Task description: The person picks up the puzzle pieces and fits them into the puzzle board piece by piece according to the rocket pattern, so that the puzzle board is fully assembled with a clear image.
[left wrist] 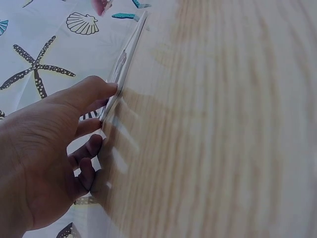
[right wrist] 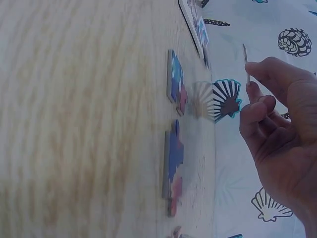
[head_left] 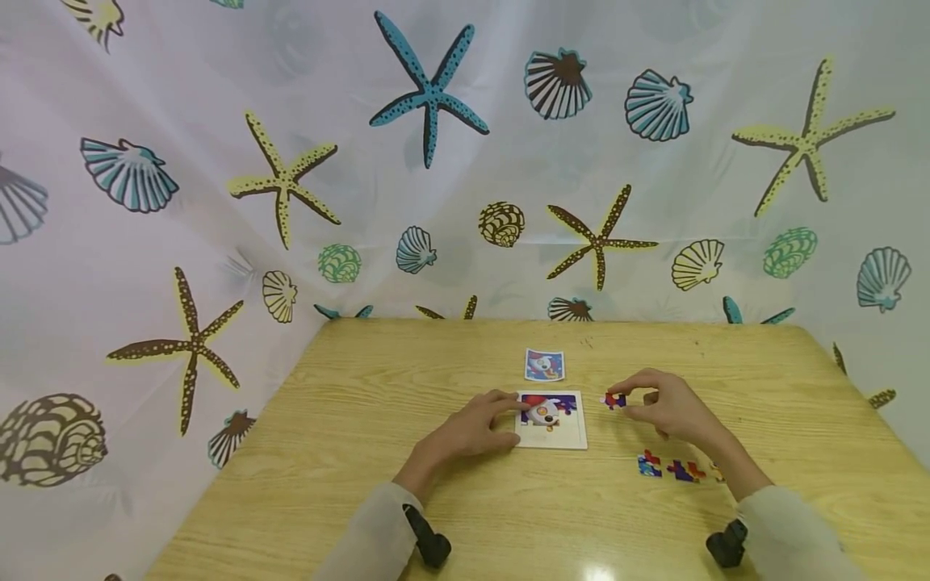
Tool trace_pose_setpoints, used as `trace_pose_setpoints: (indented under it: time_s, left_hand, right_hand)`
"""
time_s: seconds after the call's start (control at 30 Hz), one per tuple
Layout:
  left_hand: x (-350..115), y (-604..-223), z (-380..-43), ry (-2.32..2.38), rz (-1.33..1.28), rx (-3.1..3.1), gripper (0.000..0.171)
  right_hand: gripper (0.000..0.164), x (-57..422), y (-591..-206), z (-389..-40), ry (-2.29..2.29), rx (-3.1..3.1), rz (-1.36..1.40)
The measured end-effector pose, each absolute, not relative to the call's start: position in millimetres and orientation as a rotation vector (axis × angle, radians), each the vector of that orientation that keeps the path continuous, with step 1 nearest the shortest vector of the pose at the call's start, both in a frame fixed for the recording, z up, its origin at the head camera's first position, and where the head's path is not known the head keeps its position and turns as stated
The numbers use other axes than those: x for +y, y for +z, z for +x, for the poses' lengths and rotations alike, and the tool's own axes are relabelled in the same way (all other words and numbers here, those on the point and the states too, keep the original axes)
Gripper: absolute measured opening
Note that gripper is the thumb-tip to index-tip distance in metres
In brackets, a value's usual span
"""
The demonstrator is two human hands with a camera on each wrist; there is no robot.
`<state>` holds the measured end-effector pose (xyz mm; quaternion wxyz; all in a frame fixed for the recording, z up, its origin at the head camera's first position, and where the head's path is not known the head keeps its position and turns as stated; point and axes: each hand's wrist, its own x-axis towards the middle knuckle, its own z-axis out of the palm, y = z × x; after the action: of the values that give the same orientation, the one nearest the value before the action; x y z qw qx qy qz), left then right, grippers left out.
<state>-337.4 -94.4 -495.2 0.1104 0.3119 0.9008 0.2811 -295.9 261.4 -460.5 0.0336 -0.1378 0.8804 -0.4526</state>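
A white-framed jigsaw puzzle point(head_left: 552, 442), partly filled with a white-and-red cartoon picture, lies flat on the wooden table. My left hand point(head_left: 475, 426) rests at its left side, thumb against the edge and a finger reaching over the upper left corner. In the left wrist view, the thumb of the left hand point(left wrist: 54, 134) touches the frame's edge. To the right of the frame, my right hand point(head_left: 672, 410) pinches a red-and-purple jigsaw piece point(head_left: 614, 400) between thumb and forefinger, above the table. That piece point(right wrist: 245, 59) appears edge-on in the right wrist view.
Loose jigsaw pieces point(head_left: 650, 464) lie in a row near the right forearm, one purple and orange point(head_left: 684, 471). Behind the frame is a small picture card point(head_left: 544, 365). A curtain point(head_left: 465, 177) with shells and starfish hangs around the table point(head_left: 363, 387).
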Motion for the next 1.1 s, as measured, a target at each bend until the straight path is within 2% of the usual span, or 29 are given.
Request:
trace_pose_setpoints:
  time_s: [1.1]
  left_hand:
    - [-94, -500, -338, 0.767, 0.883, 2.681, 0.056]
  right_hand:
    - [0.025, 215, -474, -312, -1.433, 2.587, -0.419]
